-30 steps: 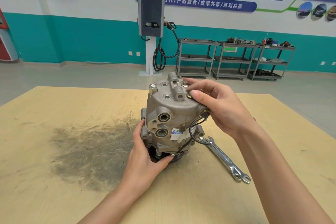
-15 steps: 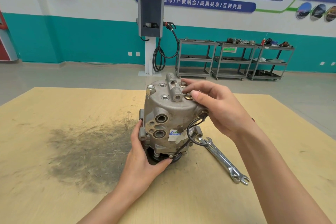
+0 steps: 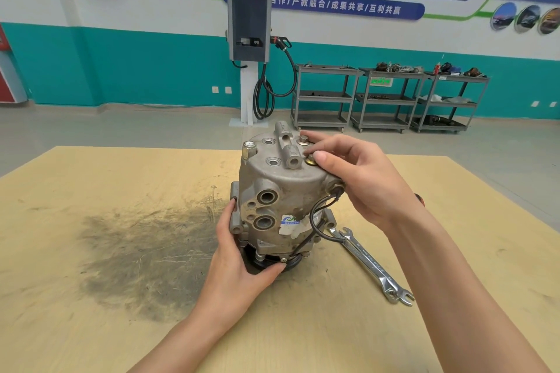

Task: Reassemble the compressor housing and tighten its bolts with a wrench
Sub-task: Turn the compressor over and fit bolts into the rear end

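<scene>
Compressor (image 3: 281, 200) is standing upright on the wooden table (image 3: 91, 327), pulley end down, just right of a dark smudge (image 3: 145, 257) on the board. Left hand (image 3: 239, 263) is gripping it low on the near-left side: fingers are curling round the base flange, thumb is hooking under the black pulley at the bottom. Right hand (image 3: 360, 179) is reaching over the top cover from the right; thumb and forefinger are pinching a brass-coloured bolt (image 3: 310, 160) sitting in the cover's right-hand edge, other fingers are spreading loosely behind, one resting near a second bolt (image 3: 304, 139) further back. A third, silver bolt head (image 3: 249, 148) is sticking up at the cover's left rim, clear of both hands. Wrench (image 3: 371, 263) is lying flat on the table just right of the compressor, untouched, one end tucked near the base. Black wire (image 3: 315, 218) is looping down the housing's right side.
</scene>
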{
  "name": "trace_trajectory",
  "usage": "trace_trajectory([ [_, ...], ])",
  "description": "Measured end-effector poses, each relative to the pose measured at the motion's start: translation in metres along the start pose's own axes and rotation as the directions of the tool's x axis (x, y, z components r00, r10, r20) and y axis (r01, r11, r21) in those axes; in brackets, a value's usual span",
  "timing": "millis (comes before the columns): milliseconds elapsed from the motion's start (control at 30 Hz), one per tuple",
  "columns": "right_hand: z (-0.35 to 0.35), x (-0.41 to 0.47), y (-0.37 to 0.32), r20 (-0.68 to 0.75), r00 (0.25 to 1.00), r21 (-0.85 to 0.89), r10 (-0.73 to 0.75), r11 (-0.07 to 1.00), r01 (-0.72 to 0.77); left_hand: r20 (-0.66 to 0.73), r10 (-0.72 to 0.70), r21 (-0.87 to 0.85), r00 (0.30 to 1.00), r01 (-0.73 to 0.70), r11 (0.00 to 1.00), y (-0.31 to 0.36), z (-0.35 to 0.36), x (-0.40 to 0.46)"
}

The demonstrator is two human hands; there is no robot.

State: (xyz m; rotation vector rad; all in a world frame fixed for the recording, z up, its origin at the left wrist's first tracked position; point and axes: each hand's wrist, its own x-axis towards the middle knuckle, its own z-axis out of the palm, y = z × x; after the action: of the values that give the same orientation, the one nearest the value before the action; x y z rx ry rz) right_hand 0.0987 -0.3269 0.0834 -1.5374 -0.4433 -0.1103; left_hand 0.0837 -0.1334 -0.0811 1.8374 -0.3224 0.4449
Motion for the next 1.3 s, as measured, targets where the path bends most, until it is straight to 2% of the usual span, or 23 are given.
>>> trace_trajectory([
  [167,0.0042,0.0013,0.0031,-0.096,0.995,-0.03,-0.007,1.0,0.004,-0.003,-0.014,0.0,1.0,0.014,1.0,0.0022,0.0005,0.0],
  [400,-0.0016,-0.0002,-0.0006,0.023,1.0,-0.012,-0.003,1.0,0.003,0.001,-0.003,0.007,1.0,0.003,1.0,0.0,0.0,0.0008],
  [633,0.0064,0.0011,0.0041,-0.103,0.995,-0.062,-0.018,0.998,0.011,0.003,-0.004,0.017,1.0,0.004,1.0,-0.0026,0.0002,0.0009],
  [833,0.0004,-0.0002,-0.002,-0.005,1.0,-0.018,-0.001,1.0,0.001,-0.008,0.001,0.028,1.0,0.0,1.0,-0.0027,0.0003,0.0008],
  [1133,0.0062,0.0014,0.0046,-0.091,0.996,-0.058,-0.016,0.998,0.01,-0.011,-0.002,0.031,1.0,0.002,1.0,-0.0015,0.0007,0.0003],
  [1300,0.0008,-0.0001,0.0008,-0.007,1.0,-0.072,-0.015,0.997,0.014,-0.009,-0.005,0.024,1.0,0.005,1.0,-0.0006,0.0001,0.0005],
])
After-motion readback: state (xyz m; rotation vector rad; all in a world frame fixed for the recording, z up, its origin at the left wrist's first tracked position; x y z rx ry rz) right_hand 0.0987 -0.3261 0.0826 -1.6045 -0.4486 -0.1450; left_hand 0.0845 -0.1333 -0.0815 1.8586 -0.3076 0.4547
